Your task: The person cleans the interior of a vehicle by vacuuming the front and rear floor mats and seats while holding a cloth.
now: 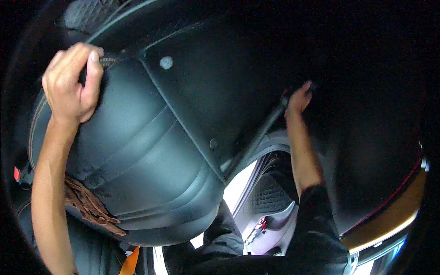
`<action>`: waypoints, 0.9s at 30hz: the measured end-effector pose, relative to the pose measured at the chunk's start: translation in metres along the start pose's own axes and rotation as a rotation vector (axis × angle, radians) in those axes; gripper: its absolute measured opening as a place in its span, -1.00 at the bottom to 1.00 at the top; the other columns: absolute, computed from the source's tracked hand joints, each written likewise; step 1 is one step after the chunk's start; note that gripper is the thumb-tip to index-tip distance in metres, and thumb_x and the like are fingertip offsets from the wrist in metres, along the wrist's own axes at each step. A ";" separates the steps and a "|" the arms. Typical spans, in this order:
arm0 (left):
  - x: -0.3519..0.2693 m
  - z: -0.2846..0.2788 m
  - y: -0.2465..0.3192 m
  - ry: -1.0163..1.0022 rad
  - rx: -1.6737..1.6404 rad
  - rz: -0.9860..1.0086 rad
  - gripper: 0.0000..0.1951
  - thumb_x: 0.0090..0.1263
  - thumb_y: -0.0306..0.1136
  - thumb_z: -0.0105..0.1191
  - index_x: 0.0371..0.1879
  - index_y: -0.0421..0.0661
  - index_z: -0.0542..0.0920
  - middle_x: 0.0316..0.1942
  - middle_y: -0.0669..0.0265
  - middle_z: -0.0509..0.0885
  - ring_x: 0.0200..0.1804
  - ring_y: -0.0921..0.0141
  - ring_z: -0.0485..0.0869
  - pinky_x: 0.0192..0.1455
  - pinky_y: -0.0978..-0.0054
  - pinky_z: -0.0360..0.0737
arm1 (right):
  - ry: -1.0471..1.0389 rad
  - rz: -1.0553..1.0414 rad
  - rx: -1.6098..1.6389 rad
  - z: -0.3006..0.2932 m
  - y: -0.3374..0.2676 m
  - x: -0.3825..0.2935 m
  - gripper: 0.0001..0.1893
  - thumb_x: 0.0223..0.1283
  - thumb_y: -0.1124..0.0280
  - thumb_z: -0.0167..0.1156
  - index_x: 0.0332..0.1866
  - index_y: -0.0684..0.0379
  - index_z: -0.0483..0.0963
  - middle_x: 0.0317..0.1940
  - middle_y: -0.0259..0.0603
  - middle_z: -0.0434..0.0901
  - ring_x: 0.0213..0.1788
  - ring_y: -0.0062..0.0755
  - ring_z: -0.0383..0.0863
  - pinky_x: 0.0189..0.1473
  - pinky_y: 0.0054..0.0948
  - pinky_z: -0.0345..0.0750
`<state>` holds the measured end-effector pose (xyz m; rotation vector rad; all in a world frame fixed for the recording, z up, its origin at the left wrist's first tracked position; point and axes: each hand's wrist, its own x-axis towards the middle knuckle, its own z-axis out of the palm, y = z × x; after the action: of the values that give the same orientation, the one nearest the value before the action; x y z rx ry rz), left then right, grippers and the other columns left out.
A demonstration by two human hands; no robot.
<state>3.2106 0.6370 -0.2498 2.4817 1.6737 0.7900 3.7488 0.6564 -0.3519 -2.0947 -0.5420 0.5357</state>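
Observation:
A black leather-like car seat cushion [137, 137] with stitched seams fills the left and middle of the view. At its far left edge my left hand [72, 79] has its fingers curled over the stitched rim, thumb alongside. My right hand [299, 99] reaches into the shadow at the upper right, by the end of a long grey strip [264, 127]. Something dark is near its fingertips, but blur and darkness hide what it is and how the fingers close. Brown work gloves [91, 206] lie against the cushion's left side, beside my left forearm.
A round button [166, 63] is on the dark panel beyond the cushion. An orange strap [130, 261] hangs at the bottom. Between the cushion and my right arm appears a car door panel with quilted trim [270, 194]. A red buckle part [16, 173] is at far left.

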 end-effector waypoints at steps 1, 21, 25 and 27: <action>0.010 0.012 0.008 0.030 -0.037 0.008 -0.86 0.42 -0.50 0.02 -0.33 -0.22 0.65 -0.32 0.15 0.72 -0.36 0.22 0.63 -0.23 0.38 0.51 | 0.140 0.123 -0.119 0.008 0.005 0.052 -0.11 0.29 -0.40 0.01 0.41 0.22 0.25 0.12 -0.03 0.57 -0.09 -0.12 0.63 -0.15 -0.16 0.64; 0.007 -0.001 0.004 0.026 -0.032 -0.048 -0.96 0.20 -0.49 0.11 -0.46 -0.13 0.62 -0.42 0.24 0.71 -0.36 0.23 0.69 -0.28 0.33 0.52 | -1.131 0.367 -0.637 0.151 -0.046 -0.140 -0.27 0.34 -0.29 0.03 0.01 0.36 0.50 -0.25 0.15 0.68 -0.31 -0.04 0.76 -0.31 -0.12 0.70; 0.003 -0.008 0.002 -0.002 -0.033 -0.069 -0.97 0.18 -0.46 0.12 -0.46 -0.11 0.61 -0.42 0.22 0.69 -0.36 0.23 0.67 -0.28 0.33 0.50 | -1.170 0.475 -0.624 0.107 -0.102 -0.130 -0.35 0.37 -0.30 0.00 -0.15 0.24 0.50 -0.52 -0.11 0.60 -0.57 -0.32 0.64 -0.52 -0.29 0.63; 0.014 0.001 0.014 0.026 -0.075 -0.040 -0.97 0.19 -0.46 0.11 -0.46 -0.11 0.61 -0.42 0.23 0.68 -0.36 0.23 0.66 -0.28 0.33 0.49 | -0.745 0.275 -0.200 0.114 -0.076 -0.046 -0.33 0.37 -0.32 -0.02 -0.21 0.23 0.54 -0.46 -0.08 0.62 -0.57 -0.24 0.65 -0.41 -0.21 0.64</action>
<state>3.2268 0.6437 -0.2413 2.3916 1.6637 0.8671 3.6341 0.7438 -0.3391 -2.1304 -0.7431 1.5012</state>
